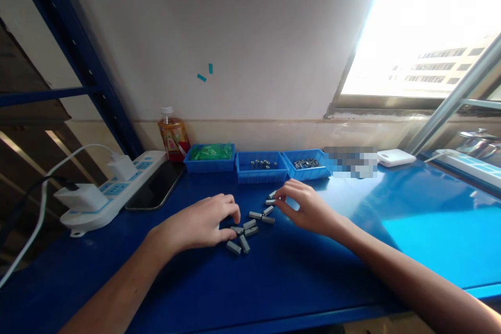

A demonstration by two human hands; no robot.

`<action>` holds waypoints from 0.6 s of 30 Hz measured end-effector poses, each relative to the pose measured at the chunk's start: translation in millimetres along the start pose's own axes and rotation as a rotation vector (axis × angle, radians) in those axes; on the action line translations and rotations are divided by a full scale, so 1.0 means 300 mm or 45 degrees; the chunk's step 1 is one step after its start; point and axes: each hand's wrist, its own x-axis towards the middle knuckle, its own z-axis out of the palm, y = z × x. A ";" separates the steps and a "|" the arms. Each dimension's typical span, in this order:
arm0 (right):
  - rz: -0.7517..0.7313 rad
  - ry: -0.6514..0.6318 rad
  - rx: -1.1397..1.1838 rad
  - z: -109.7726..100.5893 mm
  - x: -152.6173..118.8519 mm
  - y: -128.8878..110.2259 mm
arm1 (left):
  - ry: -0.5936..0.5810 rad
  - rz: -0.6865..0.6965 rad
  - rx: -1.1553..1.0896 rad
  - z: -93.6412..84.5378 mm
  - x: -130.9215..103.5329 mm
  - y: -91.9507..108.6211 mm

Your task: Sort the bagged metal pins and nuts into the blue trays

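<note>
Several grey metal hex standoffs (244, 243) lie loose in a slanting row on the blue table. At the near end of the row, my left hand (203, 222) is low over the table with thumb and index finger apart. Its thumb tip touches or nearly touches one standoff (237, 230). My right hand (307, 206) is at the far end, thumb and index fingertips brought together at the end of a standoff (270, 202). Another standoff (272, 194) lies just behind that one, partly covered by the fingers.
Along the wall stand blue bins with green packets (211, 152), upright metal cylinders (262, 165) and small metal parts (307, 163). A drink bottle (172, 133), phone (155, 185) and power strip (117, 188) are left. A white box (396, 157) and another strip (473, 164) are right.
</note>
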 end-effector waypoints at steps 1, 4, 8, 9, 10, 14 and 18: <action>-0.052 -0.010 -0.005 0.012 -0.023 -0.018 | 0.015 0.007 0.009 0.004 0.005 0.000; -0.157 0.020 -0.044 0.036 -0.044 -0.054 | 0.097 0.008 0.032 0.016 0.022 -0.001; -0.220 0.052 -0.133 0.066 -0.037 -0.078 | 0.297 -0.029 0.019 0.037 0.047 -0.002; -0.221 0.064 -0.158 0.075 -0.038 -0.082 | 0.336 -0.023 -0.002 0.044 0.052 0.000; -0.221 0.080 -0.180 0.083 -0.040 -0.085 | 0.360 -0.003 -0.028 0.051 0.057 0.004; -0.276 0.153 -0.189 0.096 -0.041 -0.095 | 0.356 0.157 -0.118 0.074 0.070 0.038; -0.282 0.208 -0.118 0.087 -0.027 -0.101 | 0.351 0.217 -0.207 0.070 0.066 0.069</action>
